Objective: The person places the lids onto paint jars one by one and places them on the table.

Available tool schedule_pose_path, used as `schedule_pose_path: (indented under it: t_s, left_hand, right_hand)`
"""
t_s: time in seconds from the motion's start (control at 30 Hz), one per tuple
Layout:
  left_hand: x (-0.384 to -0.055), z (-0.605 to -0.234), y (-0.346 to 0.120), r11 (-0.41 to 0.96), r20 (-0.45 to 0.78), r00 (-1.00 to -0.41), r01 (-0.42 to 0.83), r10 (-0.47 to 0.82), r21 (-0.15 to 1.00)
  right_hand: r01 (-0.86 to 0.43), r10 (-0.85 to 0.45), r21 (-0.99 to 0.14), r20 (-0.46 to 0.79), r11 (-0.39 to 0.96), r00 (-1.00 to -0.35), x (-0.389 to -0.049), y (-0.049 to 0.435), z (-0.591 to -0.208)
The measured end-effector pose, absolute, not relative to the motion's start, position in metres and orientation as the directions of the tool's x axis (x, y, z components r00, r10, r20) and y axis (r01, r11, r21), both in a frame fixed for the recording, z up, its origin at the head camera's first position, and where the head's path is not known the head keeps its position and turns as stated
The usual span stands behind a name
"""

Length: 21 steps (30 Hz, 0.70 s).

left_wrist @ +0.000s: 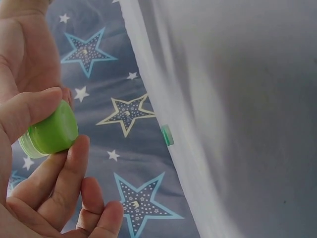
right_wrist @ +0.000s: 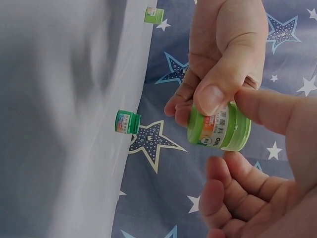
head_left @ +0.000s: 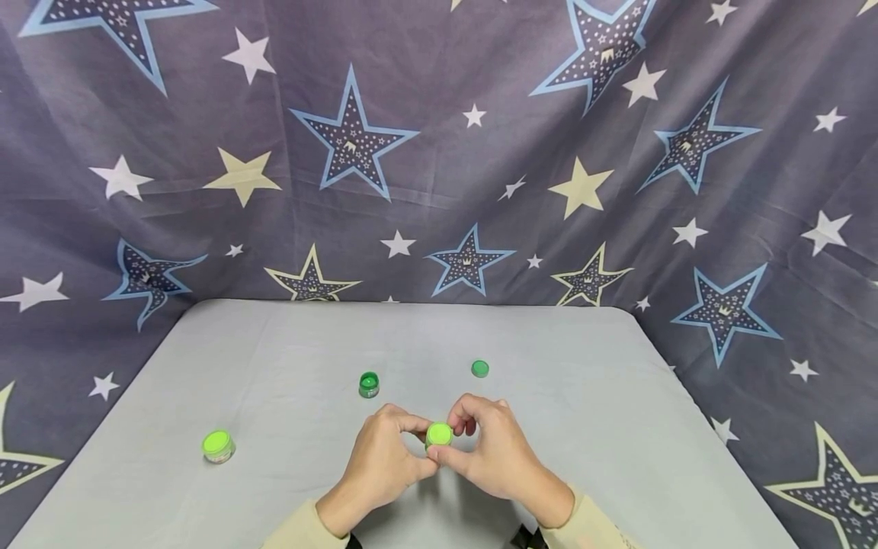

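Both hands hold a small light green paint jar (head_left: 439, 435) above the near middle of the table. My left hand (head_left: 384, 457) grips the jar's body between thumb and fingers, its thumb over the printed label in the right wrist view. From the other side, my right hand (head_left: 497, 454) has thumb and index finger at the lid (right_wrist: 240, 130), with its other fingers curled loosely. The lid is on the jar. Beyond the hands, a dark green paint jar (head_left: 369, 385) stands uncovered, and a dark green lid (head_left: 480, 369) lies to its right.
Another light green paint jar (head_left: 218, 446), with its lid on, stands on the left part of the table. A pale grey cloth covers the table (head_left: 288, 358). Behind and beside it hangs a dark curtain (head_left: 439, 175) with stars.
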<state>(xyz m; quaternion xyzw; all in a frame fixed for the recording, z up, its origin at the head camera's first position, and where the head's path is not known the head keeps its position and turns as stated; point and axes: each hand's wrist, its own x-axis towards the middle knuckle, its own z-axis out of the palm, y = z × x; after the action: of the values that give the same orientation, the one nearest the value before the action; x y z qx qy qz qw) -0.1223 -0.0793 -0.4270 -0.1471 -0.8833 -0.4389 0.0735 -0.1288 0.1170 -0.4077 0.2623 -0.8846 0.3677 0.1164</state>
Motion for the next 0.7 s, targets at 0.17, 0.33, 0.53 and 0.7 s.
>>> schedule_pose_path:
  t_s: [0.17, 0.33, 0.53, 0.7]
  left_hand:
    - [-0.1221, -0.4273, -0.0796, 0.571, 0.271, -0.944, 0.331, 0.190, 0.751]
    - [-0.1225, -0.4281, -0.0797, 0.573, 0.287, -0.939, 0.342, 0.189, 0.745]
    - [-0.1223, -0.4282, -0.0789, 0.576, 0.275, -0.942, 0.335, 0.193, 0.745]
    - [-0.1220, -0.4290, -0.0787, 0.574, 0.254, -0.946, 0.325, 0.203, 0.752]
  right_hand:
    - [-0.541, -0.374, -0.593, 0.391, 0.596, -0.841, -0.1286, 0.1176, -0.4079]
    - [-0.563, -0.390, -0.586, 0.406, 0.582, -0.826, -0.1291, 0.1195, -0.4083]
    - [-0.603, -0.439, -0.581, 0.414, 0.547, -0.797, -0.1300, 0.1229, -0.4074]
    - [-0.633, -0.487, -0.589, 0.411, 0.503, -0.770, -0.1319, 0.1244, -0.4084]
